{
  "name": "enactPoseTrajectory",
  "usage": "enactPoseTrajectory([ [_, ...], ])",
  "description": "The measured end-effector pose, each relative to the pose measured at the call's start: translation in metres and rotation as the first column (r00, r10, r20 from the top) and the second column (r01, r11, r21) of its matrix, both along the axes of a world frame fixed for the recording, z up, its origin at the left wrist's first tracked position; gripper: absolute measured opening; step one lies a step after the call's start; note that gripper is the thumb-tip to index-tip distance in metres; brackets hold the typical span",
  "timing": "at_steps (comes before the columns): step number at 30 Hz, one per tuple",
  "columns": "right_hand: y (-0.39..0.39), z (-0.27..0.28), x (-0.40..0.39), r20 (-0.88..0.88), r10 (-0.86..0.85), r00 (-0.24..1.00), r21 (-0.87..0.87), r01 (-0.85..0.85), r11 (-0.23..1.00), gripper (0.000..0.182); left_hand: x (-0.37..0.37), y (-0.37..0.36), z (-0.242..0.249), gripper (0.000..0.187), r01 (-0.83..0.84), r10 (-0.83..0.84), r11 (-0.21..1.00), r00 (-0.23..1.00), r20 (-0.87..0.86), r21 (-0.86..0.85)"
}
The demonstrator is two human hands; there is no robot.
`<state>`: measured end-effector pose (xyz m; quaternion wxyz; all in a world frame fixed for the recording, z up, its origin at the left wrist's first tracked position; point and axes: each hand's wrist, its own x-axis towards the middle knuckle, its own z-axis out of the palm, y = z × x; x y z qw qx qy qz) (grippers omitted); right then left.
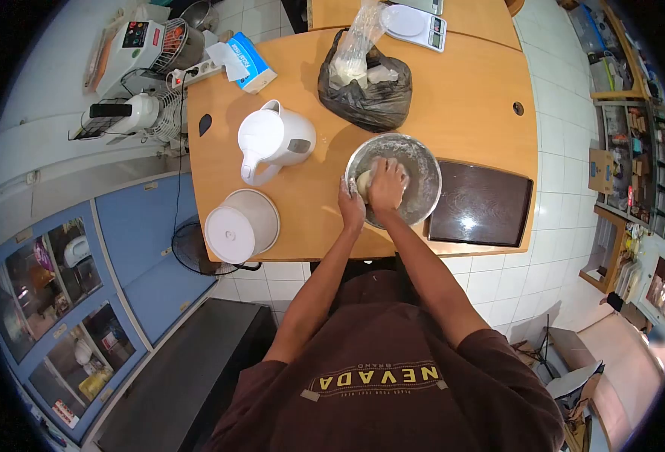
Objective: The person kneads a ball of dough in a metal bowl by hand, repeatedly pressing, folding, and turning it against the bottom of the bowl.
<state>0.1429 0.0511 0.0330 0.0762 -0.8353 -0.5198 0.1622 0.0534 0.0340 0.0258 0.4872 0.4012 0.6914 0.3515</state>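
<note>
A round metal bowl (432, 188) stands near the table's front edge, its inner wall smeared with white flour. My left hand (352, 205) grips the bowl's left rim. Inside the bowl, my right hand (387, 184) presses on a pale lump of dough (363, 183), fingers curled over it. Most of the dough is hidden beneath that hand. To the bowl's right, and close against it, lies a dark brown tray (481, 205).
On the wooden table (302, 226) are a white pitcher (276, 143), a lidded white tub (242, 226), a black plastic bag (370, 102) with a clear bag of white powder, a blue tissue box (251, 64) and a white kitchen scale (415, 29).
</note>
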Motion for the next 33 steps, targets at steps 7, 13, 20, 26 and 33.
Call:
enactPoseTrajectory([
  [7,-0.001,-0.022,0.001,-0.045,0.028,0.999,-0.016,-0.029,0.999,0.043,-0.008,0.001,-0.007,0.043,0.062,-0.066,0.997,0.994,0.083,0.043],
  [13,0.014,-0.014,0.025,-0.098,0.027,0.995,-0.110,-0.038,0.993,0.050,-0.002,0.002,0.003,0.039,0.021,-0.022,1.000,0.995,0.097,0.007],
  [20,0.020,-0.041,0.039,-0.115,0.096,0.989,0.179,-0.075,0.981,0.022,-0.007,-0.007,-0.024,0.048,0.029,-0.032,0.999,0.996,0.088,0.039],
  [26,-0.003,0.010,0.045,-0.219,0.352,0.910,0.272,-0.289,0.918,0.019,0.009,-0.008,-0.030,0.045,-0.135,0.131,0.990,0.986,0.108,0.034],
  [33,-0.025,0.015,0.052,-0.408,0.273,0.871,0.290,-0.160,0.944,0.025,0.010,-0.007,-0.026,0.043,-0.095,0.098,0.995,0.987,0.131,-0.028],
])
